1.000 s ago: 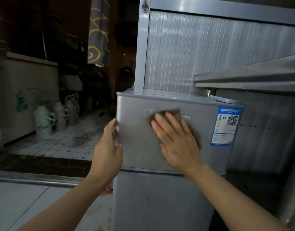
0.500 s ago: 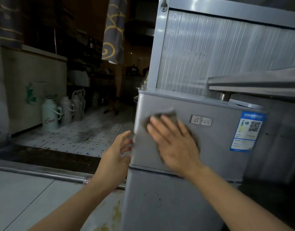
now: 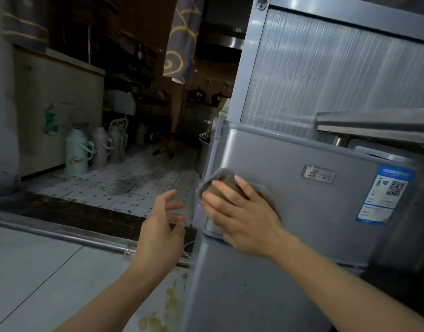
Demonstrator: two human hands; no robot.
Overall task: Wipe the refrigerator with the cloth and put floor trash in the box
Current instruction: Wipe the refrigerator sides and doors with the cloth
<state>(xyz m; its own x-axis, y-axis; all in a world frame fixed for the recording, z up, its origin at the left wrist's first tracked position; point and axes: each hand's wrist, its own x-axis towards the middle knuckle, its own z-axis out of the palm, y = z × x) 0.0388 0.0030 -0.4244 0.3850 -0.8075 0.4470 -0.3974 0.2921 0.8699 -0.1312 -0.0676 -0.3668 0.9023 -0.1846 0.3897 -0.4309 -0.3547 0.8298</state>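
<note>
A small silver refrigerator [image 3: 314, 212] fills the right half of the view, with a blue label at its upper right. My right hand [image 3: 244, 219] presses a grey-brown cloth [image 3: 224, 179] flat against the upper door, near its left edge, fingers spread and straight. My left hand [image 3: 163, 228] hangs in the air just left of the refrigerator, off its edge, fingers relaxed and holding nothing. Yellowish scraps [image 3: 167, 305] lie on the floor by the refrigerator's lower left corner. No box is in view.
A metal door threshold [image 3: 62, 232] crosses the floor at left, with a tiled kitchen floor beyond. Several thermos flasks [image 3: 77, 152] stand by a white chest freezer [image 3: 59, 111]. A steel shelf [image 3: 374, 127] juts out above the refrigerator at right, before a ribbed panel [image 3: 326, 75].
My right hand has slid the cloth leftward across the upper door to its left edge. My left hand has let go of the refrigerator's side and now floats free.
</note>
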